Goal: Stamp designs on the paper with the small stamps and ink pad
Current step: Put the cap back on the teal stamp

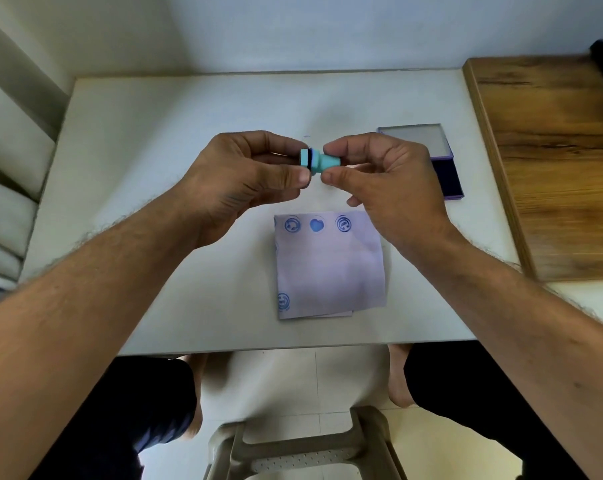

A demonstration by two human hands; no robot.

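Right above the paper [329, 265], both hands meet over the white worktop [161, 140] on one small turquoise stamp [319, 163] held sideways. The left hand [244, 181] pinches its ringed wide end between thumb and fingers; the right hand [386, 178] pinches the narrower end the same way, other fingers loosely curled. The paper carries blue prints along its far edge and one at its near left corner. Beyond the paper to the right lies the open ink pad [431, 157], partly behind the right hand.

single head view, above and behind the fingers [331, 147], facing forward and down, close, white table [189, 133] beyond them
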